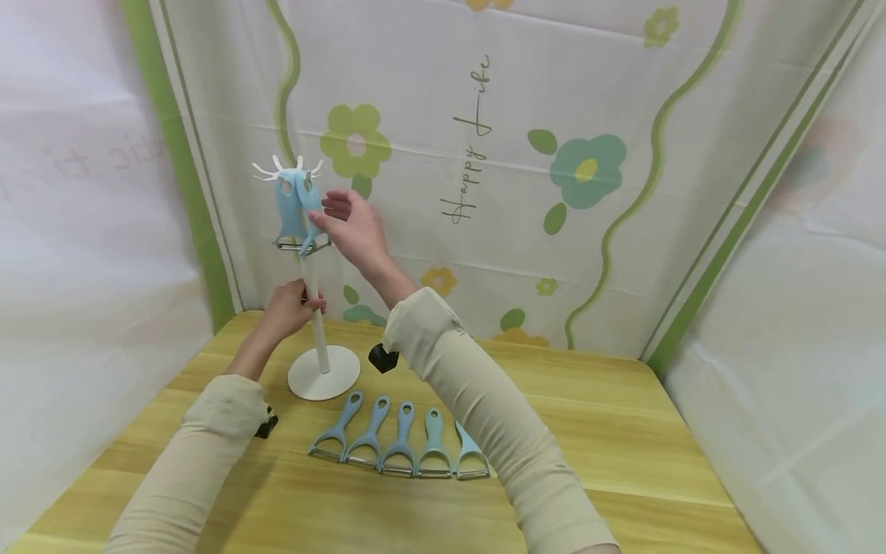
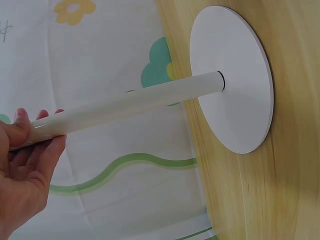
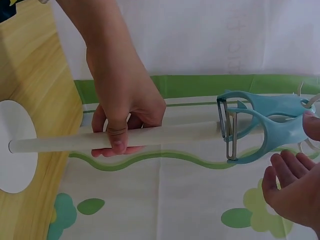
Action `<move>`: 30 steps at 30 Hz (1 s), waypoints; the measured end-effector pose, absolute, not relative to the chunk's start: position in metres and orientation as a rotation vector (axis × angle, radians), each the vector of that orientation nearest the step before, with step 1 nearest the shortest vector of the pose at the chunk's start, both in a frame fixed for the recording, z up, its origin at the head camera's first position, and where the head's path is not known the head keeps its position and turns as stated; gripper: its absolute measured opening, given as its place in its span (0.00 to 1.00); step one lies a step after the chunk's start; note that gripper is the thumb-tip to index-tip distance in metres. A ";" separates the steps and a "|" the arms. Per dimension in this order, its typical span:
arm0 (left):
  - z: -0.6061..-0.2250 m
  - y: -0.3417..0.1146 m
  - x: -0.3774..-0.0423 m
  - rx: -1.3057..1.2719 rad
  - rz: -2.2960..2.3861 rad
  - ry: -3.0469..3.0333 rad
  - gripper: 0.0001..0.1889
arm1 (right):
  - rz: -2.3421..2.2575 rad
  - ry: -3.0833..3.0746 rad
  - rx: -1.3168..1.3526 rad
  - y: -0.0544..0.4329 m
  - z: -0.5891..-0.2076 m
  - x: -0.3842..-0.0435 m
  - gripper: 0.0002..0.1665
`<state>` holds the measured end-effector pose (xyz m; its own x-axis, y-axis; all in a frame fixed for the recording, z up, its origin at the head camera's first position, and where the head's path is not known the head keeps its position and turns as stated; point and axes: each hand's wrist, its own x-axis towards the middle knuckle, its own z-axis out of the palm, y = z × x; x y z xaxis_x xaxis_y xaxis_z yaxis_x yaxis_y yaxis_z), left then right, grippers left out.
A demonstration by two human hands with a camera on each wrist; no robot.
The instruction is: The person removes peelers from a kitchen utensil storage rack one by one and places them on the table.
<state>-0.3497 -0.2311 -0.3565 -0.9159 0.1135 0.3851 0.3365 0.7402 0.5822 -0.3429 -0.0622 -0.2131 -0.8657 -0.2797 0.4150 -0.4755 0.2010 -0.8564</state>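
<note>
My left hand point(image 1: 285, 312) grips the white pole point(image 2: 135, 103) of an upright stand around its middle. The stand's round white base point(image 1: 304, 378) sits flat on the table. Two light-blue peelers point(image 1: 289, 208) hang side by side from the white hooks point(image 1: 265, 171) at the top, blades down. Beside the right-hand one is my right hand point(image 1: 356, 231). Its thumb lies against or just in front of that peeler's handle point(image 3: 287, 132); whether they touch I cannot tell. The other fingers are apart from the handle, loosely bent.
Several more blue and green peelers point(image 1: 405, 431) lie in a row on the wooden table point(image 1: 623, 446), in front of the base. My right forearm partly covers the last one. A printed cloth point(image 1: 498, 154) with flowers and lettering hangs behind; white cloth walls stand at both sides.
</note>
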 end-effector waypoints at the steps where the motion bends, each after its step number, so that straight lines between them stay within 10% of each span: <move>1: -0.357 -0.232 -0.350 -0.350 -0.963 -2.620 0.04 | 1.735 -2.308 0.729 -0.064 -0.213 -0.343 0.28; 30: -0.356 -0.235 -0.355 -0.321 -0.968 -2.677 0.06 | 2.027 -2.173 0.755 -0.063 -0.193 -0.344 0.11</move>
